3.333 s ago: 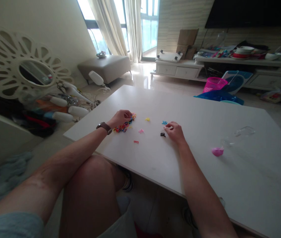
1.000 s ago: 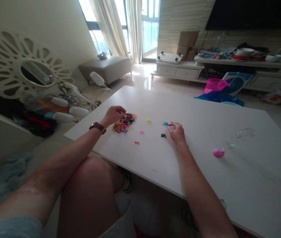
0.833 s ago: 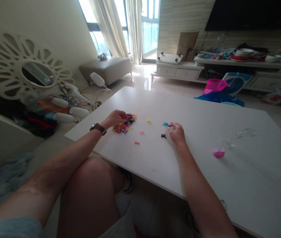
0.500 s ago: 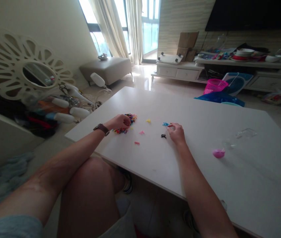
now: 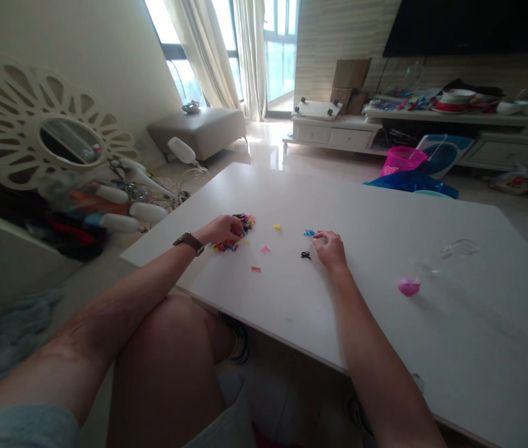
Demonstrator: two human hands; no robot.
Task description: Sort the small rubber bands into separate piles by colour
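Observation:
My left hand (image 5: 229,229), a watch on its wrist, is over a pile of small multicoloured rubber bands (image 5: 247,220) on the white table. Its fingers curl down in a pinch among them; what they hold is hidden. My right hand (image 5: 331,248) rests on the tabletop with fingers loosely bent and apart, the tips beside a small heap of blue rubber bands (image 5: 309,233). Between the hands lie yellow rubber bands (image 5: 277,227), pink ones (image 5: 265,249) and red ones (image 5: 255,269). Black rubber bands (image 5: 305,255) sit just left of my right wrist.
On the right of the table (image 5: 366,348) are a pink rounded object (image 5: 409,287) and clear plastic pieces (image 5: 459,249). Past the far edge stand a pink basket (image 5: 401,162) and a blue bag or sheet (image 5: 413,185). A lamp with white shades (image 5: 149,213) is at left.
The whole view has shifted slightly. Both hands keep nearly the same places, the left at the pile and the right beside the blue bands.

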